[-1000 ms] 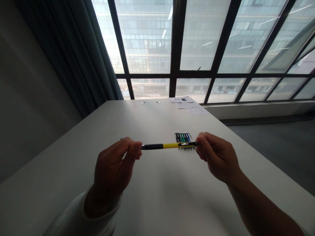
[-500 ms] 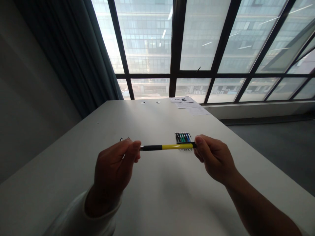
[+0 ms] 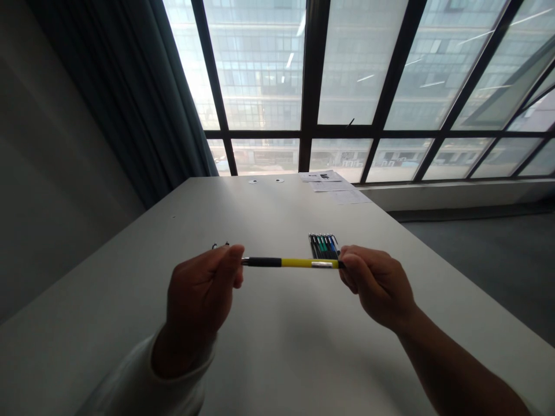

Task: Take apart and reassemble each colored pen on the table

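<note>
A yellow-and-black pen (image 3: 295, 263) lies level across the middle of the frame, held between both hands. Its black grip runs toward the left, and a small silver band shows on the yellow barrel near the right. Both of its ends are hidden by fingers, so the tips can't be made out.

The left hand (image 3: 197, 292), in a white sleeve (image 3: 145, 375) at the lower left, pinches the black end, its fingers curled and close together with the thumb on top. The right hand (image 3: 375, 286), coming in bare-armed from the lower right, pinches the yellow end, with its fingers also pressed together and curled under. The back of each hand sits in shadow, so single fingers are hard to separate.

Just beyond the right hand, a row of pens (image 3: 323, 247) lies side by side on the pale table (image 3: 130, 277), partly hidden by that hand. Two small dark bits (image 3: 220, 245) sit just past the left hand, too small to name. Papers (image 3: 333, 184) lie at the far edge. Past the table are a dark curtain (image 3: 139, 98) at the upper left and a tall gridded window (image 3: 347, 75) showing a building.
</note>
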`<state>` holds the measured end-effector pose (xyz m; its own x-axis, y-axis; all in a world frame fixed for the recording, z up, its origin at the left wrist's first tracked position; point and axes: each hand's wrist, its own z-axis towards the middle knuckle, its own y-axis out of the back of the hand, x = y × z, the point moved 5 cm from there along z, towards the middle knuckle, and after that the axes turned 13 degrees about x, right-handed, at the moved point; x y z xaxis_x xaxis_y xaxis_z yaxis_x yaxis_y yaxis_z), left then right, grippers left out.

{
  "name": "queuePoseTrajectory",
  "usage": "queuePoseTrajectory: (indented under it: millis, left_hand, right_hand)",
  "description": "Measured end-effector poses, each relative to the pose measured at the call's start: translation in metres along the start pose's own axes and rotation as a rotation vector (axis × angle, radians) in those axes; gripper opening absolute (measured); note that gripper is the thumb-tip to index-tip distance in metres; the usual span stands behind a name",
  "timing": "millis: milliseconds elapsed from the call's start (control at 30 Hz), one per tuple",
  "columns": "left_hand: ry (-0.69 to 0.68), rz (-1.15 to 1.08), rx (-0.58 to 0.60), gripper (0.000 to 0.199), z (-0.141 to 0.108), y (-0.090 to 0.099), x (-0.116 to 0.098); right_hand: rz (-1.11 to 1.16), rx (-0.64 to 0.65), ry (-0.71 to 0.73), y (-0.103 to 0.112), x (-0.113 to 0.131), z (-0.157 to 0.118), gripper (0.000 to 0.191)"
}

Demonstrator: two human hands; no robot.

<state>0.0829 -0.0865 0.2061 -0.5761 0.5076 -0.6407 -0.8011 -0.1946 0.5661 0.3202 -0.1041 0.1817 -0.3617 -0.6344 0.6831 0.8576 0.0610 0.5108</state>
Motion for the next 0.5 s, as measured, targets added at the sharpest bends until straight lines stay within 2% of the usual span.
queuePoseTrajectory:
  millis: [100,233,367,500]
  left_hand:
    - [0.030,-0.042,-0.040,0.044,0.002,0.000,0.007]
    - [0.044,-0.293,-0.080,0.036,0.005,-0.003,0.022]
    - [0.001,-0.632,0.104,0.030,0.007,-0.022,0.026]
    - [0.039,-0.720,0.339,0.021,0.001,-0.046,0.015]
  right_hand:
    - [-0.028,0.060,0.058,-0.002,0.005,0.001,0.043]
    - [-0.094,0.271,0.032,-0.019,0.003,0.005,0.030]
    - [-0.130,0.422,-0.047,-0.050,-0.007,0.005,0.031]
    - [-0.149,0.545,-0.042,-0.082,-0.011,0.002,0.031]
